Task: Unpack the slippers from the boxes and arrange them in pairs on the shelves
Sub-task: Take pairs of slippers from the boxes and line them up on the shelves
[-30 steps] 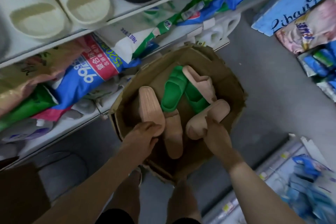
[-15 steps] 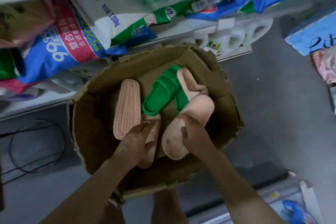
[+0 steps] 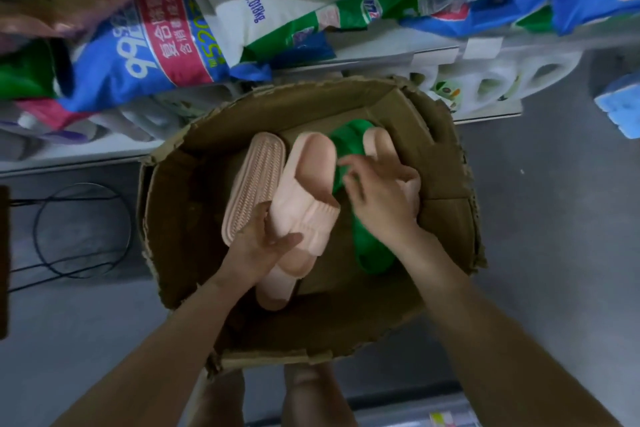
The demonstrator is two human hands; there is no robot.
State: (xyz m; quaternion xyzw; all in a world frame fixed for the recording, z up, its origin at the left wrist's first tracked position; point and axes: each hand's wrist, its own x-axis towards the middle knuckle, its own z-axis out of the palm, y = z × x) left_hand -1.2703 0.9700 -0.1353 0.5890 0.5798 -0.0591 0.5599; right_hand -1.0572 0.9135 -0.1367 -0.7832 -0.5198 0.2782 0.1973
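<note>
An open cardboard box [image 3: 166,218] stands on the floor below me. Inside it, my left hand [image 3: 263,246] grips a bunch of pink slippers: one lies sole-up [image 3: 256,180], one has its strap up [image 3: 308,184], and a third [image 3: 277,288] pokes out beneath my wrist. Green slippers [image 3: 370,253] lie on the right side of the box, partly under my right hand [image 3: 377,198]. That hand's fingers curl round another pink slipper [image 3: 377,146], which rests on the green ones at the box's far right.
A low white shelf [image 3: 381,59] just behind the box carries bags of detergent [image 3: 166,45] and white bottles [image 3: 502,80]. Black cable loops [image 3: 79,229] lie on the grey floor to the left. My legs stand right against the near side of the box.
The pink slipper that my right hand held now sits in my left hand's bunch. My right hand has moved up and right to the pink slipper on the green ones. The camera has tilted further down.
</note>
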